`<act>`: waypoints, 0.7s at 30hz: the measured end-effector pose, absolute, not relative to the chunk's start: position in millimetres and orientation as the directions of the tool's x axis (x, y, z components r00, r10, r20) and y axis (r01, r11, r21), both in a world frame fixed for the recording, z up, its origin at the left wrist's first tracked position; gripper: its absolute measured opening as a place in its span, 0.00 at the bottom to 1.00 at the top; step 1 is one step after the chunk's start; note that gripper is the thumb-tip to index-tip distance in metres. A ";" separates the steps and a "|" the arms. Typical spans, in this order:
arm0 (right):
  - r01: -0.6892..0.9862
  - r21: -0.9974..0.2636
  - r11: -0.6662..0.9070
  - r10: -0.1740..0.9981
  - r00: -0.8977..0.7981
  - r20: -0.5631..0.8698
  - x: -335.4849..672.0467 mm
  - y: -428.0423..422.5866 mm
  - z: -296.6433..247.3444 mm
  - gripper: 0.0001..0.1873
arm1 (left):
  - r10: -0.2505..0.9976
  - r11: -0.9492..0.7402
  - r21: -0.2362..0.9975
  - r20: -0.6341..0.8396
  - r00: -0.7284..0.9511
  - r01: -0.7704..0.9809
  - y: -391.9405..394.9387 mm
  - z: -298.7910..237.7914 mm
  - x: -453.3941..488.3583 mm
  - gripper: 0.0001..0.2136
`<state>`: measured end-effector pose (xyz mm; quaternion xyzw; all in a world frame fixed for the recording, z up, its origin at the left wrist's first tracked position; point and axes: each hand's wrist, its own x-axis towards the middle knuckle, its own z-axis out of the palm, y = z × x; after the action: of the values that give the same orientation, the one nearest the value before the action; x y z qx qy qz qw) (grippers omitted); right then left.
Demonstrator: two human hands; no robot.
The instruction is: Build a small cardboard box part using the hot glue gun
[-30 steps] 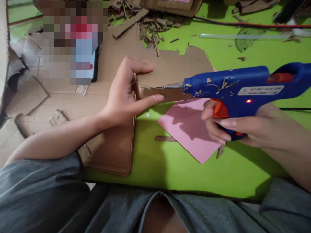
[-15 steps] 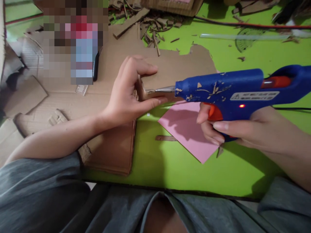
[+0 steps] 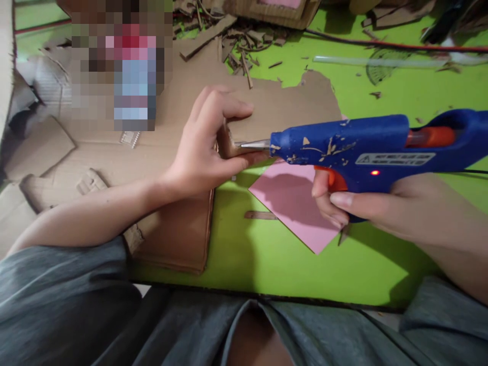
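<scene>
My left hand [image 3: 206,142] pinches a small upright cardboard piece [image 3: 225,142] between thumb and fingers, just above the green surface. My right hand [image 3: 366,203] grips a blue hot glue gun [image 3: 366,147], with a finger on its orange trigger [image 3: 328,180]. A red light glows on the gun's side. The metal nozzle [image 3: 253,145] points left and touches the cardboard piece near my left fingers. A pink sheet [image 3: 293,203] lies flat below the gun.
A large brown cardboard sheet [image 3: 274,101] lies behind the hands. Folded cardboard [image 3: 179,239] sits under my left wrist. Cardboard scraps [image 3: 236,46], a clear glue stick [image 3: 381,60] and a red cable [image 3: 381,43] lie at the back of the green mat [image 3: 290,269].
The glue gun has slid left along the cardboard piece, its nozzle now close to my left fingers. My left hand kept its hold.
</scene>
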<state>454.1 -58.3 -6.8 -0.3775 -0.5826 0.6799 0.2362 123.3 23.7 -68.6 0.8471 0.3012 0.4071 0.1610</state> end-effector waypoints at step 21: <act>0.376 -0.917 -0.129 0.808 -0.496 -0.317 455.5 -56.4 7.6 0.09 | 0.587 -0.805 0.433 0.682 0.437 0.405 22.8 -75.0 124.0 0.30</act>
<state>455.5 -56.4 7.6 -0.4671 -0.6340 0.5885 0.1833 124.0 22.8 -75.0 0.8415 0.2947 0.4410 0.1029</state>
